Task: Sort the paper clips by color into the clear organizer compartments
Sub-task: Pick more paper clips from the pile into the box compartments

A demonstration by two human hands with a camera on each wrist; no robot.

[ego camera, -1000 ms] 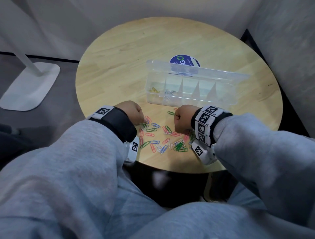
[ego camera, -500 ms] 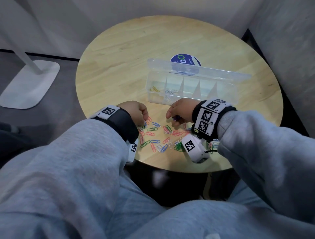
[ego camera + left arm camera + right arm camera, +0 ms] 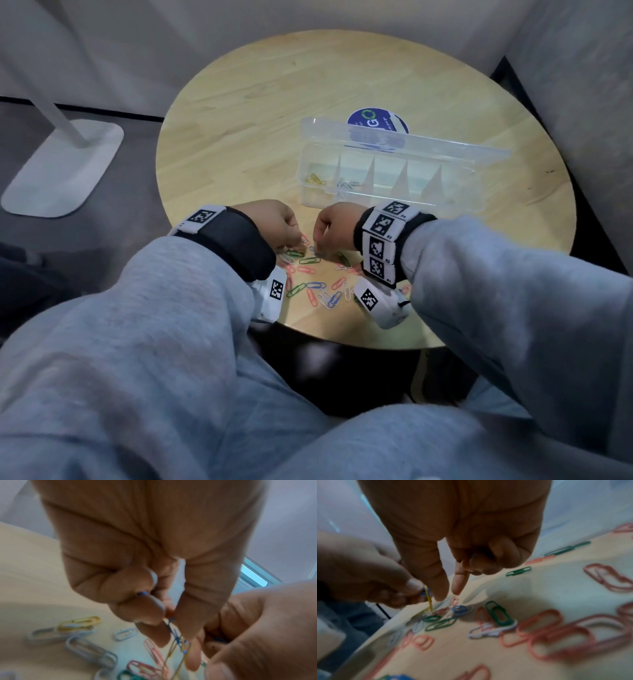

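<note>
Loose paper clips (image 3: 315, 284) in red, green, blue and white lie near the round table's front edge. Over the pile my left hand (image 3: 294, 240) pinches a tangle of blue and yellow clips (image 3: 178, 638), with another blue clip (image 3: 142, 593) tucked under its curled fingers. My right hand (image 3: 318, 244) is close beside it. Its thumb and forefinger (image 3: 449, 595) point down next to the yellow clip (image 3: 428, 600), and its curled fingers hold a blue clip (image 3: 476, 556). The clear organizer (image 3: 445, 205) stands open just behind, with yellow clips (image 3: 313, 179) in its leftmost compartment and pale ones (image 3: 346, 185) in the second.
A round blue sticker (image 3: 376, 120) shows behind the organizer's raised lid (image 3: 428, 147). A white stand base (image 3: 61, 168) sits on the floor to the left. A grey wall (image 3: 582, 85) rises close on the right. My grey-clad legs lie under the table's front edge (image 3: 342, 339).
My right hand lifted from the pile's right side and moved left until its fingers met my left hand. The left hand stayed over the pile's left part.
</note>
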